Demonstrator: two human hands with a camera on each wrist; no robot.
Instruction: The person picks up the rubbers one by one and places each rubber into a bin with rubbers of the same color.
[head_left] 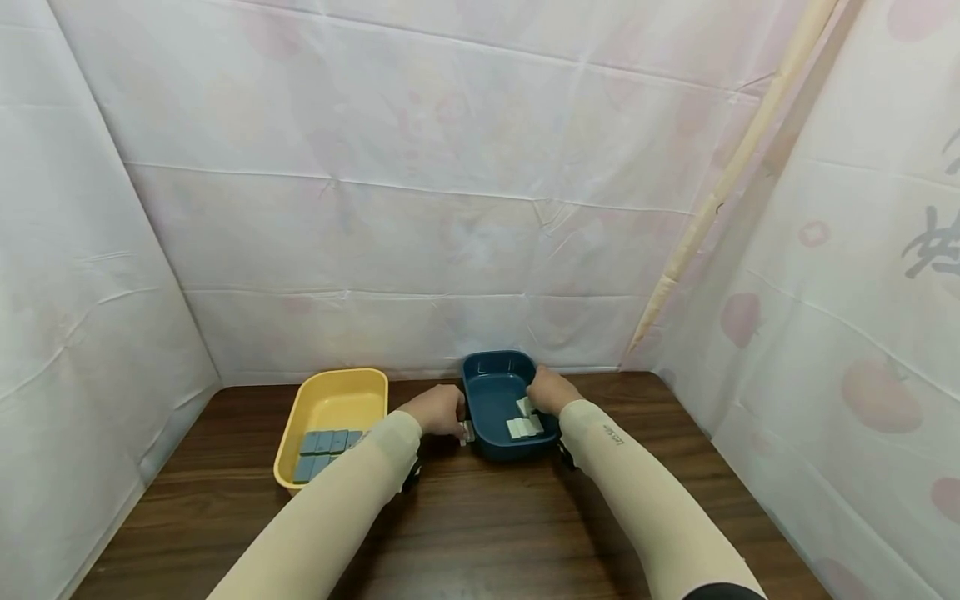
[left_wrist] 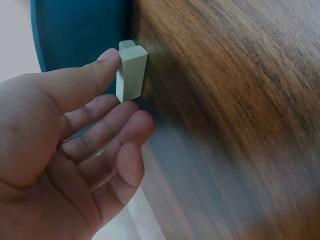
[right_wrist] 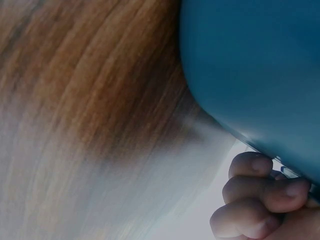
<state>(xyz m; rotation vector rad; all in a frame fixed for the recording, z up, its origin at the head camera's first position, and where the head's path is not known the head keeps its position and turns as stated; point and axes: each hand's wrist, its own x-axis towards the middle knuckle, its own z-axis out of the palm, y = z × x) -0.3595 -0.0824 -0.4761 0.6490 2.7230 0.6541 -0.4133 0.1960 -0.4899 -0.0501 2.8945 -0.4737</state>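
Beside the left wall of a blue tray [head_left: 491, 398], my left hand [head_left: 441, 409] pinches a small cream rectangular block [left_wrist: 132, 72] between thumb and fingers. Behind that block, the left wrist view shows the end of another pale piece [left_wrist: 126, 44], mostly hidden. The lower fingers are loosely bent. My right hand [head_left: 551, 390] is at the tray's right rim, its fingers [right_wrist: 250, 192] curled against the edge in the right wrist view; the thumb is hidden. Several cream blocks [head_left: 524, 427] lie inside the blue tray, near its front right.
A yellow tray [head_left: 341, 379] stands to the left, holding several blue-grey rectangular blocks [head_left: 324, 443]; my left forearm covers part of it. Both trays sit on a dark wood table [head_left: 495, 533]. Pale printed sheets [head_left: 450, 208] hang behind and at both sides.
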